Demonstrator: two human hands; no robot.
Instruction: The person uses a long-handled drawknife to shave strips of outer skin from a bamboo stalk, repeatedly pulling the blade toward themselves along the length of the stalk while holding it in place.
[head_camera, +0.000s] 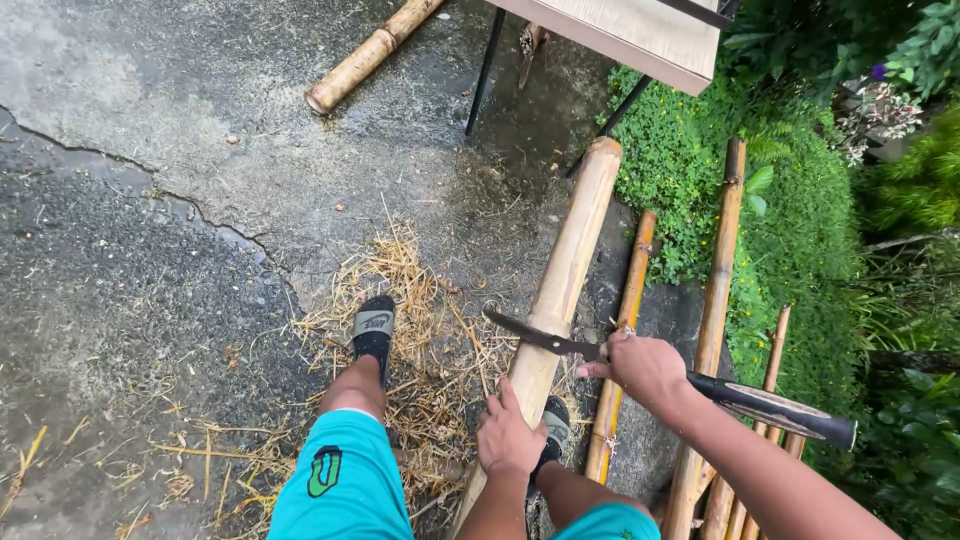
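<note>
A thick pale bamboo pole (567, 272) runs from between my legs up toward a table. My left hand (508, 437) presses on its near part, fingers spread over the pole. My right hand (645, 368) grips a long curved knife (545, 338) by its handle; the dark blade lies across the pole just beyond my left hand. A dark sheath (775, 409) juts out behind my right wrist. My legs in turquoise shorts (345, 478) stand astride the pole, feet in dark slide sandals (374, 331).
Straw-like bamboo shavings (420, 330) litter the wet cracked concrete (150, 230). Several thinner bamboo poles (718, 290) lie to the right along a green planted bank (800, 220). Another bamboo piece (365, 58) lies at the top. A table with black legs (640, 35) stands ahead.
</note>
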